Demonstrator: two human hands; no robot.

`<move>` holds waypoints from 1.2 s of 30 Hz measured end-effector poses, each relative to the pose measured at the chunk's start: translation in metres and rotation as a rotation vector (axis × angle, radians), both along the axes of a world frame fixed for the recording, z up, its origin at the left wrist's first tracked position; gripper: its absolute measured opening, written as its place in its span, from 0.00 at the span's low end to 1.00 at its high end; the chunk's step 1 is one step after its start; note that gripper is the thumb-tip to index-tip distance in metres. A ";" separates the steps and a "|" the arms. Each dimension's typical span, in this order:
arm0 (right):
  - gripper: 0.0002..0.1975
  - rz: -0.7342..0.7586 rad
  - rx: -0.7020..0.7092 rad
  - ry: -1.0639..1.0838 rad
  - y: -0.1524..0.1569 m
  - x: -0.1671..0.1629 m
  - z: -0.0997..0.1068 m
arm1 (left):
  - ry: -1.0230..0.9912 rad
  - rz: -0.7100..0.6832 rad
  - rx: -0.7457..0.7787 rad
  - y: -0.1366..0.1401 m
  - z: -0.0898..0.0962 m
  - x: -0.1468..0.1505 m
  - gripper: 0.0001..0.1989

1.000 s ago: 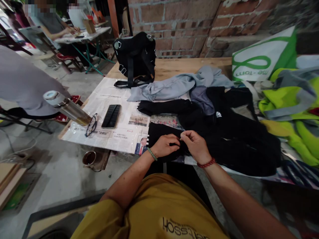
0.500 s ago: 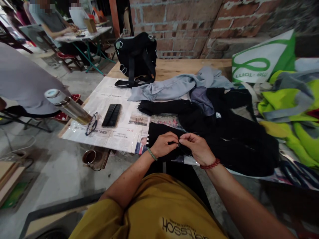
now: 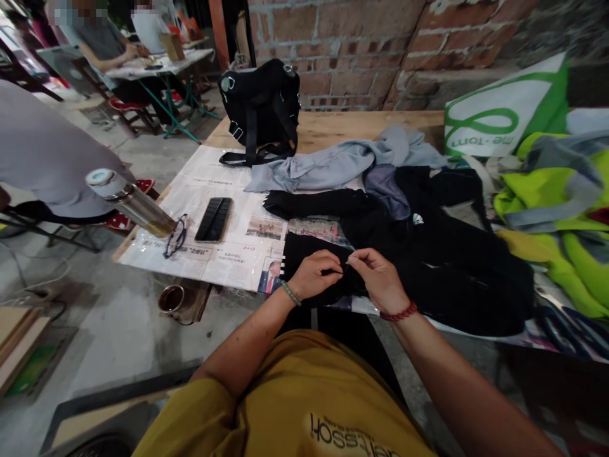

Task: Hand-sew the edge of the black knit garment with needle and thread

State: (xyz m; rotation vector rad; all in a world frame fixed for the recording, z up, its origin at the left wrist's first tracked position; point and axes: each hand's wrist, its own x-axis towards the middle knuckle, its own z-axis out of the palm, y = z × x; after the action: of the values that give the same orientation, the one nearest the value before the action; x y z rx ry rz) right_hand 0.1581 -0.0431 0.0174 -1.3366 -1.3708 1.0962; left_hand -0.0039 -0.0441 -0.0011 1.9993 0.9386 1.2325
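Mid-frame, the left hand (image 3: 311,278), fingers curled, pinches the black garment (image 3: 457,270) beside the right hand (image 3: 381,280), thumb and forefinger pinched together, any hold too small to tell

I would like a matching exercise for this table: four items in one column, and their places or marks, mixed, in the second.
Column one:
1. left hand
2. eyeglasses
3. right hand
4. black garment

Column two:
A. beside the steel flask
B. small white mark
C. red bracelet at wrist
D. green bracelet at wrist

Pairs: 1-D; 2-A; 3-C; 4-B
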 end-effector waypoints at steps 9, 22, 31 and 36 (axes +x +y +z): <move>0.08 0.133 -0.042 -0.017 0.012 -0.003 0.012 | -0.006 0.022 0.023 0.000 0.001 -0.001 0.01; 0.10 0.089 -0.143 0.073 0.027 -0.005 0.015 | 0.008 -0.018 0.023 -0.001 -0.002 -0.001 0.04; 0.14 0.112 -0.108 0.140 0.026 -0.001 0.038 | 0.066 -0.090 -0.024 0.002 -0.001 -0.002 0.03; 0.15 0.370 -0.233 0.306 0.005 -0.012 0.055 | 0.112 -0.111 -0.036 0.004 -0.003 -0.002 0.04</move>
State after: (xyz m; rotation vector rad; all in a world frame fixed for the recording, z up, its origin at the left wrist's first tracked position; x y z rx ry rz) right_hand 0.1462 -0.0379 0.0724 -1.0365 -1.3172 1.6788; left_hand -0.0061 -0.0404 -0.0042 2.0800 0.8840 1.0458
